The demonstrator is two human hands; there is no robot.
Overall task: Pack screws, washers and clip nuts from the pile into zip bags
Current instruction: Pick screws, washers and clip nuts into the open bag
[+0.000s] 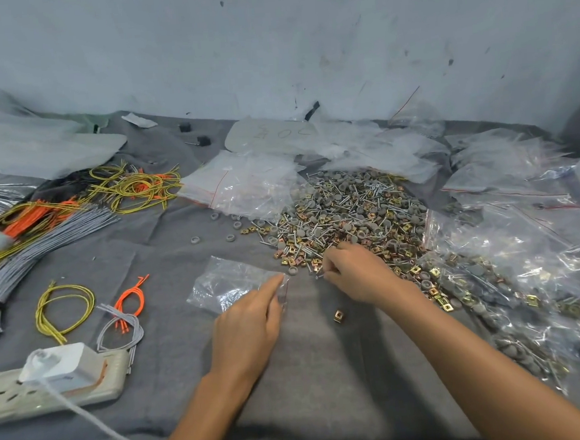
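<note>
Pinching zip bag (mouth edge): left hand | right hand curled closed at pile

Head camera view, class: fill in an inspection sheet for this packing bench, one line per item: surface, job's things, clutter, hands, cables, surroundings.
Surface: grey cloth covers the bench.
Job's things: mixed pile of screws, washers and clip nuts; one empty zip bag; filled bags at right; one stray clip nut.
Clutter: empty bag stack; loose washers.
Hands: left hand holds the zip bag's edge; right hand picks at the pile's near edge.
Cables: wire bundles, orange, yellow and grey; power strip with a white plug.
Surroundings: scuffed pale wall.
</note>
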